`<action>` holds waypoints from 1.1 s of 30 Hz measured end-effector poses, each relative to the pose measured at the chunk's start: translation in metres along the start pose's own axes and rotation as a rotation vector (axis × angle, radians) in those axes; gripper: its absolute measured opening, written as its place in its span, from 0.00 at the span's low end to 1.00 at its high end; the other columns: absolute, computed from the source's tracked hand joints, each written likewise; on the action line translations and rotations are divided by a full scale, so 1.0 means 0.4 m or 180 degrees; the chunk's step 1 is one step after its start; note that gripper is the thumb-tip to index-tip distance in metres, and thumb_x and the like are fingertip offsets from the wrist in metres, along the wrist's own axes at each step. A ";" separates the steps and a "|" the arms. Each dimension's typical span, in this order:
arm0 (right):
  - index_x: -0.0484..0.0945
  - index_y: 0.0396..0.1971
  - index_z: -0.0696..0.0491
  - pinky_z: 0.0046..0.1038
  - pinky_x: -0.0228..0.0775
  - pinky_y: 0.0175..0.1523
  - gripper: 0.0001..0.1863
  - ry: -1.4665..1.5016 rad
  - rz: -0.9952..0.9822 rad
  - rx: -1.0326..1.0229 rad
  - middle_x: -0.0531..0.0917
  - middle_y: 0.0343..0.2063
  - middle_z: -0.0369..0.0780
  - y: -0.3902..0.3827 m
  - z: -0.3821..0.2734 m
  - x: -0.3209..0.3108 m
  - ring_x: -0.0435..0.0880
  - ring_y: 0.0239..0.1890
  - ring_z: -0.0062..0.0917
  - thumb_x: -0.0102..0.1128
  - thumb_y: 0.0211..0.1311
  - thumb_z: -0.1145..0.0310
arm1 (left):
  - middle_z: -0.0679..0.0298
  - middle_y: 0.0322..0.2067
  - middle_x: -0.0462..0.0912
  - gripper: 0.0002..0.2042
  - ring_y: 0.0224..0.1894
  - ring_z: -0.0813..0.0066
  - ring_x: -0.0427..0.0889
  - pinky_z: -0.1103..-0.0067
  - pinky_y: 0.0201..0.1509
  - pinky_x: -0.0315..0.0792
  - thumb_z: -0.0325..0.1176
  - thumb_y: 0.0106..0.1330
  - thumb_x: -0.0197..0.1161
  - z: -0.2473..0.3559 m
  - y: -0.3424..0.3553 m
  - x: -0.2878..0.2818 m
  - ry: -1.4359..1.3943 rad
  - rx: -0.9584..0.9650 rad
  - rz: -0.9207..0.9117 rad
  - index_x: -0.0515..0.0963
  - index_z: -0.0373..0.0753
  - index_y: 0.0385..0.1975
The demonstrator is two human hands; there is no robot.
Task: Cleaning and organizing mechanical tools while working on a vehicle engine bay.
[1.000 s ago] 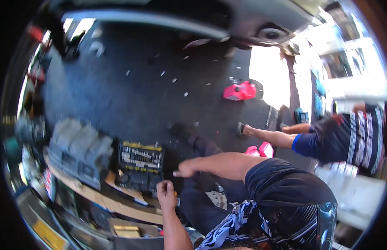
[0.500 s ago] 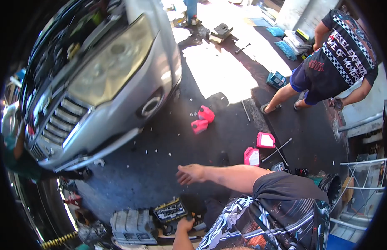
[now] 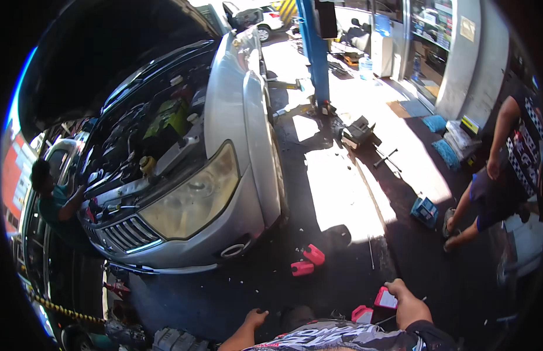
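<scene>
My left hand (image 3: 257, 317) is low in the middle of the head view, fingers curled, with a dark grey engine part (image 3: 175, 340) below it to the left; what it holds, if anything, is hidden. My right hand (image 3: 395, 286), fingers curled too, overlaps the top of a pink-red jug (image 3: 386, 299); I cannot tell whether it touches it. A second jug (image 3: 362, 313) lies beside that one, and two more (image 3: 308, 261) are farther forward on the dark floor (image 3: 336, 281).
A silver car (image 3: 248, 193) with raised hood fills the left, a person in green (image 3: 58, 210) at its front. Another person (image 3: 517, 164) stands at right near a teal case (image 3: 423, 210). Beyond are a blue lift post (image 3: 318, 70), loose tools (image 3: 387, 159) and bright doorways.
The view has swung up toward the car and doorway. My right arm has moved from outstretched with spread fingers to curled fingers over a jug. My left hand has left the black socket set.
</scene>
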State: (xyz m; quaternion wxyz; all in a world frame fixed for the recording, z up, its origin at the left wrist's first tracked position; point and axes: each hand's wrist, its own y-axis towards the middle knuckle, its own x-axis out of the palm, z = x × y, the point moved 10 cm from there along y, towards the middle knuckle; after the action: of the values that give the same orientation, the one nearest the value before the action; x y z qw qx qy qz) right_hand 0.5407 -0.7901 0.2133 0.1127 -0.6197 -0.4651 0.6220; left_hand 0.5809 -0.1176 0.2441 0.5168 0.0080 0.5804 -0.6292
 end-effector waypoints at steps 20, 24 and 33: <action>0.81 0.42 0.61 0.31 0.74 0.44 0.25 0.0265 -0.0370 -0.0456 0.85 0.35 0.48 0.519 -0.766 -0.401 0.84 0.38 0.32 0.65 0.55 0.53 | 0.48 0.55 0.74 0.29 0.57 0.62 0.75 0.73 0.59 0.68 0.37 0.62 0.65 1.271 0.472 -0.206 -0.1212 0.1123 -0.0236 0.65 0.32 0.61; 0.80 0.44 0.61 0.33 0.72 0.51 0.27 -0.0218 -0.0379 -0.0309 0.84 0.41 0.50 0.738 -0.860 -0.465 0.83 0.45 0.37 0.66 0.54 0.52 | 0.48 0.57 0.71 0.29 0.60 0.58 0.71 0.69 0.63 0.65 0.35 0.61 0.65 1.317 0.581 -0.196 -0.1156 0.0775 0.0082 0.65 0.32 0.60; 0.77 0.45 0.60 0.38 0.70 0.54 0.26 -0.1002 -0.0595 -0.0675 0.81 0.42 0.54 1.634 -1.376 -0.236 0.80 0.49 0.44 0.61 0.55 0.53 | 0.36 0.63 0.55 0.39 0.66 0.44 0.57 0.61 0.69 0.54 0.52 0.63 0.60 1.616 0.825 -0.656 0.0448 -0.0165 0.3993 0.55 0.29 0.64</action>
State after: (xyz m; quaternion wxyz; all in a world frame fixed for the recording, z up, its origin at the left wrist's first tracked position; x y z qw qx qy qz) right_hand 1.3273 -0.9704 -0.0828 0.0300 -0.4775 -0.5954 0.6455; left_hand 1.3020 -0.3583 0.3766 0.7480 0.3757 0.5131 -0.1902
